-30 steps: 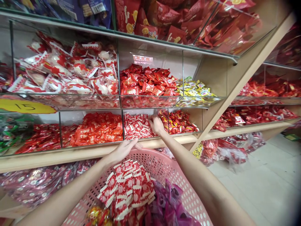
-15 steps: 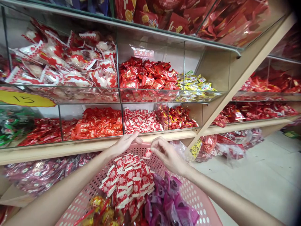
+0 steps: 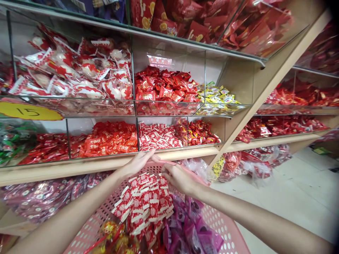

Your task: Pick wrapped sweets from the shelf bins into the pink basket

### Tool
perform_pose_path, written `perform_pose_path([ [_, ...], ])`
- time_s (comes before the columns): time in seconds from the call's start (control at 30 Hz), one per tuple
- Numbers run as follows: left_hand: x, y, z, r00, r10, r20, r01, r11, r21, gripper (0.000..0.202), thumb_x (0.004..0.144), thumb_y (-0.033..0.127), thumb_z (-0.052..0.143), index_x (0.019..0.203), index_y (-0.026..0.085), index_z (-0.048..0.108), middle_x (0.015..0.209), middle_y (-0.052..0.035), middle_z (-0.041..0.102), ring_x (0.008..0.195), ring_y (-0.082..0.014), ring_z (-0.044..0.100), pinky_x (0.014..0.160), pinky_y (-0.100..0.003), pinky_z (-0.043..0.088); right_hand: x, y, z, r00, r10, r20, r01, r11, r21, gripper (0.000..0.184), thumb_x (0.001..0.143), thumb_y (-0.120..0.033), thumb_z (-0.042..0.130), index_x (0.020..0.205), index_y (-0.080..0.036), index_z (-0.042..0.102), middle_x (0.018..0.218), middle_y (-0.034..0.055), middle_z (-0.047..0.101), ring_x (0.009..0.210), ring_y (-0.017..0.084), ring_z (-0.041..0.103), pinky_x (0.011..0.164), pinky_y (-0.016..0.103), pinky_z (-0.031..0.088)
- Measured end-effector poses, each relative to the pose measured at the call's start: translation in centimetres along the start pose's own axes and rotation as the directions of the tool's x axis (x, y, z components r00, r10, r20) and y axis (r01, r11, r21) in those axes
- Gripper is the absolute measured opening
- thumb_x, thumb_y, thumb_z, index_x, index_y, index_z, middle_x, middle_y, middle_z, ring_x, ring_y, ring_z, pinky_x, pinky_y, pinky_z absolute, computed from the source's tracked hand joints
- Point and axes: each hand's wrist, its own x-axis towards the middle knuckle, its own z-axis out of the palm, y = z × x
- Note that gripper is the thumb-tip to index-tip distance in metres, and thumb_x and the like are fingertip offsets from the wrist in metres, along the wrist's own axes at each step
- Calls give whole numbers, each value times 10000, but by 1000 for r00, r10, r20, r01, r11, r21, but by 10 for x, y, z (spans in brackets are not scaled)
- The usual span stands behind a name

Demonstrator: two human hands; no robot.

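A pink perforated plastic basket (image 3: 222,220) is in front of me, below the shelf edge. My left hand (image 3: 139,163) is closed at its far rim, with some fingers hidden. Inside the far part of the basket, my right hand (image 3: 178,177) has curled fingers pinching a small red-and-white wrapped candy (image 3: 163,180) at the edge of the pile. That pile of red-and-white wrapped candies (image 3: 144,201) fills the middle. Purple wrapped sweets (image 3: 192,225) lie at the right, and yellow-and-red wrapped sweets (image 3: 113,233) at the lower left.
Clear-fronted bins hold red-and-white candies (image 3: 160,135), red-orange packets (image 3: 111,139), red packets (image 3: 166,84) and yellow packets (image 3: 218,94). A wooden shelf edge (image 3: 79,167) runs just beyond the basket. Plastic bags (image 3: 246,165) of sweets sit beneath the shelf; tiled floor (image 3: 286,197) spreads right.
My right hand has moved down and slightly left, bringing the small candy from above the basket's far side to the pile. My left hand stays at the rim.
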Motion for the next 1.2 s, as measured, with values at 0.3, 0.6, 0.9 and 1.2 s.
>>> perform_pose_path([
  [0.3,1,-4,0,1000,3,-19,-3,1000,-5,573,882,565,374,776,154,758,993,-69,726,975,-229,638,1016,-358,371,13,-5,14,994,85,69,-70,977,-200,191,844,-131,444,988,-151,567,858,100,657,765,223,606,651,302,418],
  [0.6,2,-6,-1,1000,-5,-24,5,1000,-9,561,889,549,376,772,152,753,988,-73,726,978,-226,638,1016,-357,374,0,-4,10,994,109,15,-107,990,-94,69,851,-190,479,885,-167,535,771,54,636,676,175,557,572,267,353],
  [0.9,1,-3,-1,1000,21,-8,-21,1000,8,568,881,556,371,744,156,751,957,-75,730,952,-233,643,996,-368,390,-16,-6,4,980,152,131,-146,988,-50,137,817,-102,437,778,-178,545,695,22,603,613,131,489,552,255,262],
  [1.2,1,-5,-1,1000,8,-27,-8,1000,-11,564,874,563,389,730,155,749,975,-81,722,953,-233,639,998,-371,385,-15,-1,8,982,133,132,-122,988,-90,155,819,-118,433,789,-179,573,694,24,610,622,135,499,558,253,262],
])
